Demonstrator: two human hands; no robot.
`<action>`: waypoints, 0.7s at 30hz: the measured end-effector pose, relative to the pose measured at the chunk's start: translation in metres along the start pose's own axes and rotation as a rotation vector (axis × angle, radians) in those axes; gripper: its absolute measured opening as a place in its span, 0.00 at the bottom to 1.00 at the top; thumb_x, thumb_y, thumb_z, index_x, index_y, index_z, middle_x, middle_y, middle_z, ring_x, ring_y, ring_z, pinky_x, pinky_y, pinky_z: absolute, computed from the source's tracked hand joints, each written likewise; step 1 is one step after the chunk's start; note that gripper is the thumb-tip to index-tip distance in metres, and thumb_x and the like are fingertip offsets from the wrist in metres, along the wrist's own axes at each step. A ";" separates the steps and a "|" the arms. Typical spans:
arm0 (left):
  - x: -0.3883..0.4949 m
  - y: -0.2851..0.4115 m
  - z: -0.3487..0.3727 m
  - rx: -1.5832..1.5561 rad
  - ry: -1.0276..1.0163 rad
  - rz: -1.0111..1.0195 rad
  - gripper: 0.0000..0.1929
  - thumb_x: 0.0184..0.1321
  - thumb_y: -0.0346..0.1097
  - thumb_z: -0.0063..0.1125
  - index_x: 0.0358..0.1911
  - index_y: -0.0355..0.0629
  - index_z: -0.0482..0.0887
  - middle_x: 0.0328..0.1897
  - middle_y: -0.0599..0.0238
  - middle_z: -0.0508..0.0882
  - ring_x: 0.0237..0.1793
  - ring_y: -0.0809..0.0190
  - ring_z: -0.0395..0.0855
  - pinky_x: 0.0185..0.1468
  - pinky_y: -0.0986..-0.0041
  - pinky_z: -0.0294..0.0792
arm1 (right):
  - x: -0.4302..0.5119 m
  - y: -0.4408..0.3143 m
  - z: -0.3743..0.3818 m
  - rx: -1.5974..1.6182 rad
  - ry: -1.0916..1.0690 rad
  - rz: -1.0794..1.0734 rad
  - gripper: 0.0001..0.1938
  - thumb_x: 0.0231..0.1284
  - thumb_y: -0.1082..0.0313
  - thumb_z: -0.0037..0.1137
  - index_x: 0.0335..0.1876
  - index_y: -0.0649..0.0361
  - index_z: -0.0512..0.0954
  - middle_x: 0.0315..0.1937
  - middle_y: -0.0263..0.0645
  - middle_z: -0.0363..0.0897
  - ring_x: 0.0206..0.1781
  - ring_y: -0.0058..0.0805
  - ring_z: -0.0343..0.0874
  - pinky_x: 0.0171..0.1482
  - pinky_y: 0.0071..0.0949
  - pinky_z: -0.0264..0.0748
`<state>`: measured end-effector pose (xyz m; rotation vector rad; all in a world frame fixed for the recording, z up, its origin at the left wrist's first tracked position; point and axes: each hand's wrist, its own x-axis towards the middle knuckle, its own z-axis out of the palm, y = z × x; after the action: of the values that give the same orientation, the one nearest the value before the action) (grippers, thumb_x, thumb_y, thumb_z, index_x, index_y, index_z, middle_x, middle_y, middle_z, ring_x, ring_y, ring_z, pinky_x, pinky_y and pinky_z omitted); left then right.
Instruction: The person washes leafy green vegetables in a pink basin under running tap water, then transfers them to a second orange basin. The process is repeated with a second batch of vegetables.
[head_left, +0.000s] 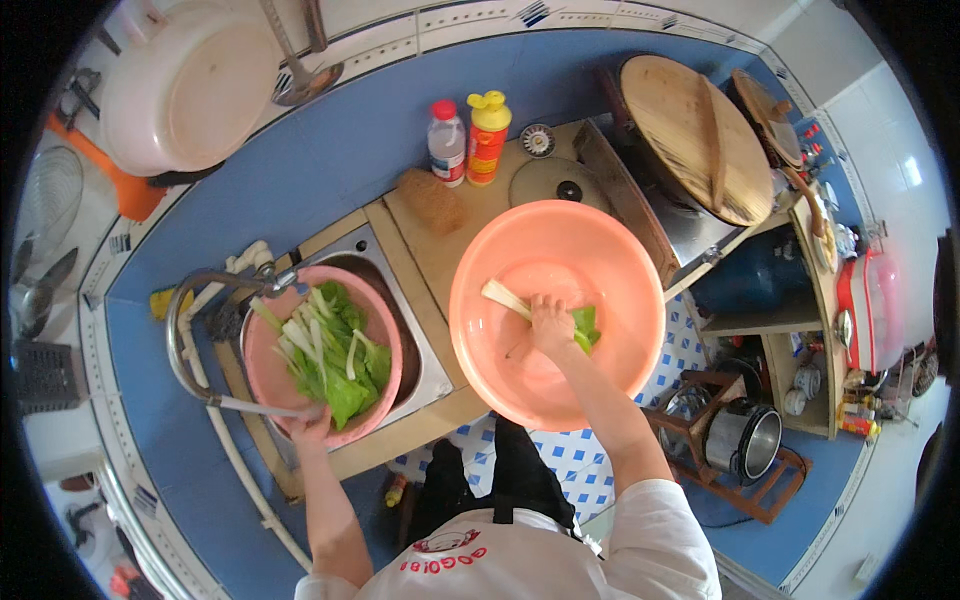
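My right hand (552, 324) is closed around a single leafy green with a pale stalk (506, 297), inside a large orange plastic basin (480, 360). The stalk sticks out to the left of the fingers and the green leaf to the right. My left hand (312, 429) is at the near rim of a pink plastic basin (262, 382), at the end of a pale streak that looks like running water (262, 408). Its fingers are partly hidden, so its grip is unclear. Leafy greens (341, 360) are heaped in the pink basin.
The pink basin sits in a steel sink (420, 352) under a curved faucet (174, 337). Behind the orange basin are two bottles (448, 146) (487, 139), a loofah-like brown pad (430, 201) and a glass lid (536, 180). A wooden-lidded wok (675, 135) stands right.
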<state>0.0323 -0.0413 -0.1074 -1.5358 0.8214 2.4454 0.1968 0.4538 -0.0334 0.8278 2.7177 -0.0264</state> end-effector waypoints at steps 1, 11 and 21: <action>-0.004 -0.003 -0.001 -0.011 -0.017 0.040 0.22 0.60 0.47 0.41 0.58 0.50 0.64 0.62 0.64 0.65 0.64 0.51 0.58 0.64 0.43 0.48 | 0.002 0.001 0.007 0.041 -0.050 -0.064 0.26 0.47 0.64 0.55 0.55 0.61 0.65 0.44 0.45 0.74 0.47 0.45 0.74 0.47 0.44 0.72; 0.000 -0.004 -0.005 -0.057 -0.068 -0.075 0.39 0.56 0.61 0.45 0.66 0.48 0.49 0.66 0.54 0.55 0.63 0.41 0.53 0.61 0.46 0.55 | -0.037 -0.069 -0.173 1.499 0.555 -0.179 0.09 0.54 0.75 0.51 0.41 0.63 0.69 0.29 0.36 0.72 0.35 0.19 0.74 0.32 0.20 0.73; -0.018 -0.008 0.002 0.335 0.073 -0.121 0.17 0.63 0.45 0.34 0.51 0.47 0.66 0.51 0.57 0.69 0.43 0.55 0.71 0.48 0.59 0.68 | -0.077 -0.402 -0.012 1.625 -0.574 0.159 0.17 0.51 0.73 0.53 0.48 0.67 0.70 0.37 0.41 0.74 0.37 0.29 0.75 0.40 0.26 0.76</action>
<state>0.0428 -0.0303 -0.0939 -1.5046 1.0545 2.0515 0.0343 0.0782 -0.0276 1.0382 1.5940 -2.1619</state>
